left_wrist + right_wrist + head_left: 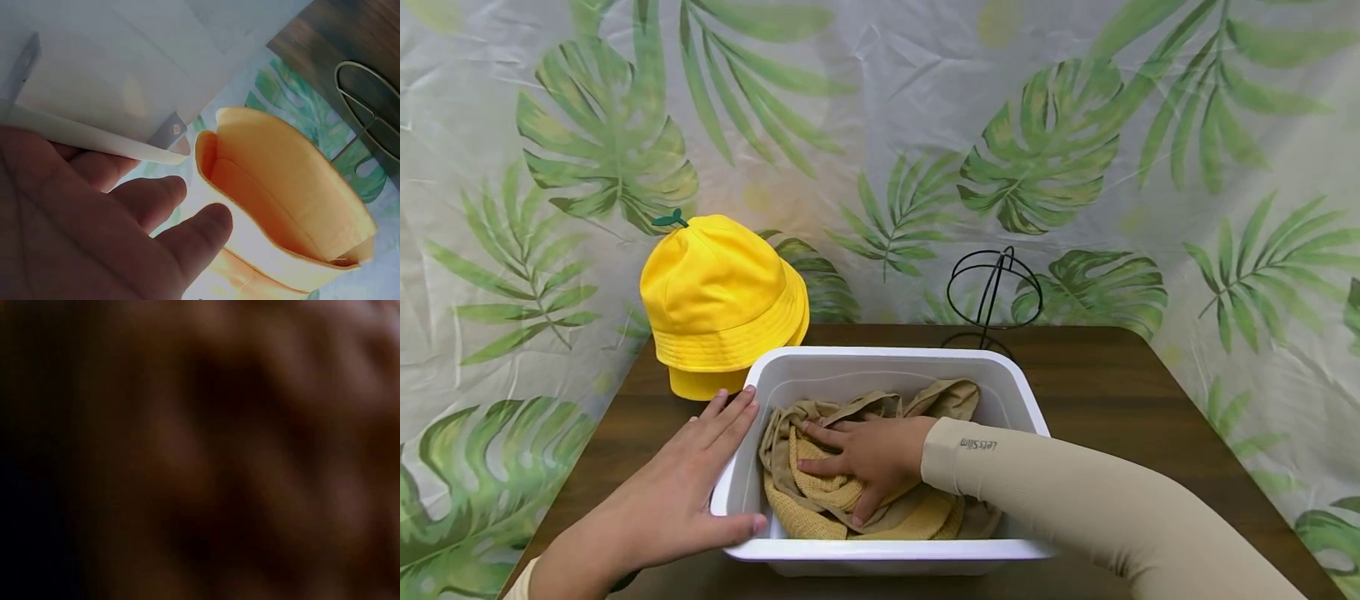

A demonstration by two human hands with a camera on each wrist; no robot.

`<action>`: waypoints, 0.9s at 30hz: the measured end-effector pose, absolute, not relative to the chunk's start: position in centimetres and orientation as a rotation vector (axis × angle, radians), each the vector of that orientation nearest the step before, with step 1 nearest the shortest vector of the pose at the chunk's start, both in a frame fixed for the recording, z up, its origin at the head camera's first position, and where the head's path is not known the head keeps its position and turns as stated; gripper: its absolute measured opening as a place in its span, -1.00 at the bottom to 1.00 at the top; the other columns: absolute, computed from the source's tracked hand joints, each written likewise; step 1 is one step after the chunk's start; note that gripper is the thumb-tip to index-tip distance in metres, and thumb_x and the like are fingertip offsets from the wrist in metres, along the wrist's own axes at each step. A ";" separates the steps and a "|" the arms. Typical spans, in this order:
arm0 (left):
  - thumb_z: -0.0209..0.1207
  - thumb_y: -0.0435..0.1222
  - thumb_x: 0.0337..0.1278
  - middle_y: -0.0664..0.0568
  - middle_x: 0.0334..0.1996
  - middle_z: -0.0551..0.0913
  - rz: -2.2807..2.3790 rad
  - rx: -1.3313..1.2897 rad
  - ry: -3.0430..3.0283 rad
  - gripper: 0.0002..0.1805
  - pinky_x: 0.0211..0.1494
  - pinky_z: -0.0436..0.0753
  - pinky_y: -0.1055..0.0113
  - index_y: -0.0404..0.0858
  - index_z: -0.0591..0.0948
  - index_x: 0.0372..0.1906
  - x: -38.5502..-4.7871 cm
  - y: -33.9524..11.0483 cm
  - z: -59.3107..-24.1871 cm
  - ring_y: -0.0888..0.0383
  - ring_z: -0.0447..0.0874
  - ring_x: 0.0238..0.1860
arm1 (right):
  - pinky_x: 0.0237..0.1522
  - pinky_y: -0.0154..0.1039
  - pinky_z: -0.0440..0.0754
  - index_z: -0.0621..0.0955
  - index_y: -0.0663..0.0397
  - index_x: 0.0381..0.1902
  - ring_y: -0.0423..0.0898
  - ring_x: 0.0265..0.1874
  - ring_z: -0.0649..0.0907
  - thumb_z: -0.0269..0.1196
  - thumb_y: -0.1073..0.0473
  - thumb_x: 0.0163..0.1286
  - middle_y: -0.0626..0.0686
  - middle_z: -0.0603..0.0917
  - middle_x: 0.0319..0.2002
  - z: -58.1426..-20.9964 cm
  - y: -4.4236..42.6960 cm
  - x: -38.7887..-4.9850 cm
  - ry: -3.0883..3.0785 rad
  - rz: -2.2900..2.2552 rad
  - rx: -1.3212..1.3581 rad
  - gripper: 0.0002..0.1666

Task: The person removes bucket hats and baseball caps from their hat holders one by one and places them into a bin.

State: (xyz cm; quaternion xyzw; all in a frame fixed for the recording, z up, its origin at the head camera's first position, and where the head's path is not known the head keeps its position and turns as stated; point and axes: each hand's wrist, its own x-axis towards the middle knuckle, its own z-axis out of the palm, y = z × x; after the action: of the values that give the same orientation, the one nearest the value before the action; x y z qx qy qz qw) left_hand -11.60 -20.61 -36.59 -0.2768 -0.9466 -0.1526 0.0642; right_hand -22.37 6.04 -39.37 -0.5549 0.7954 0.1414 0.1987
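Observation:
A white plastic tub (887,549) stands on the table, holding tan cloth (951,398) and mustard-yellow woven fabric (805,518) in a crumpled heap. Inside it, my right hand (876,458) presses on the heap with spread fingers. The right wrist view is too dark and blurred to show that hand's work. My left hand (688,483) rests against the tub's left side, its fingers fairly straight and its thumb over the near left corner of the rim. In the left wrist view, some fingertips of this hand pass behind the tub's edge (112,140).
Behind the tub's left corner sits a yellow bucket hat (722,292) with a green sprout on top, above another yellow brim. A black wire hat stand (996,287) is at the back of the dark wooden table (1105,392). Leaf-patterned fabric (895,100) hangs behind.

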 end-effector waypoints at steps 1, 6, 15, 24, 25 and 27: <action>0.22 0.34 0.01 0.03 0.58 -0.01 -0.451 -0.830 -2.870 0.16 0.49 0.02 -0.08 -0.22 0.09 0.58 -11.6 -20.6 -36.5 -0.15 -0.13 0.55 | 0.38 0.11 0.22 -0.18 -0.57 0.56 -0.06 0.54 -0.05 0.03 -0.61 0.20 -0.05 -0.44 0.57 -39.6 6.0 -22.3 2.226 0.404 -1.550 0.12; 0.15 0.39 0.04 0.03 0.58 0.00 -0.380 -0.831 -2.894 0.15 0.38 0.13 -0.26 -0.22 0.11 0.57 -11.5 -20.7 -36.0 -0.18 -0.11 0.54 | 0.37 0.12 0.24 -0.26 -0.57 0.55 -0.05 0.54 -0.08 -0.06 -0.65 0.19 -0.03 -0.46 0.57 -40.3 5.8 -22.0 2.239 0.493 -1.560 0.13; 0.14 0.38 0.06 0.00 0.57 0.03 -0.353 -0.848 -2.892 0.13 0.36 0.15 -0.28 -0.26 0.13 0.56 -11.5 -20.8 -35.6 -0.19 -0.06 0.53 | 0.38 0.15 0.20 -0.35 -0.48 0.56 -0.03 0.54 -0.16 -0.14 -0.62 0.24 0.01 -0.54 0.55 -41.2 5.8 -22.2 2.211 0.487 -1.568 0.12; 0.14 0.37 0.07 0.00 0.58 0.01 -0.357 -0.842 -2.890 0.13 0.37 0.15 -0.28 -0.26 0.13 0.56 -11.4 -20.6 -35.9 -0.18 -0.09 0.54 | 0.41 0.08 0.19 -0.26 -0.53 0.56 -0.06 0.54 -0.10 -0.05 -0.61 0.22 -0.04 -0.51 0.56 -40.7 6.0 -22.9 2.197 0.401 -1.561 0.12; 0.14 0.38 0.07 0.00 0.58 0.01 -0.356 -0.841 -2.893 0.13 0.37 0.15 -0.28 -0.26 0.13 0.56 -11.5 -20.6 -35.9 -0.18 -0.09 0.54 | 0.41 0.04 0.20 -0.24 -0.53 0.57 -0.07 0.54 -0.08 -0.03 -0.60 0.21 -0.04 -0.49 0.56 -40.5 6.0 -22.9 2.196 0.402 -1.553 0.12; 0.13 0.38 0.07 0.00 0.58 0.00 -0.355 -0.842 -2.895 0.13 0.37 0.16 -0.28 -0.26 0.13 0.56 -11.5 -20.6 -35.9 -0.19 -0.09 0.54 | 0.41 -0.03 0.20 -0.18 -0.52 0.58 -0.09 0.53 -0.05 0.00 -0.61 0.19 -0.05 -0.45 0.57 -40.0 5.8 -23.0 2.197 0.417 -1.537 0.13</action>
State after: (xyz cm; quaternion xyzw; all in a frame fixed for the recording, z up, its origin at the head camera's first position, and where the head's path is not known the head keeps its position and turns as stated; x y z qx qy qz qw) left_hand -11.45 -20.56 -35.94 -0.2771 -0.9523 -0.1167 0.0530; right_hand -22.97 5.84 -39.97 -0.5537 0.7911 0.1500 0.2124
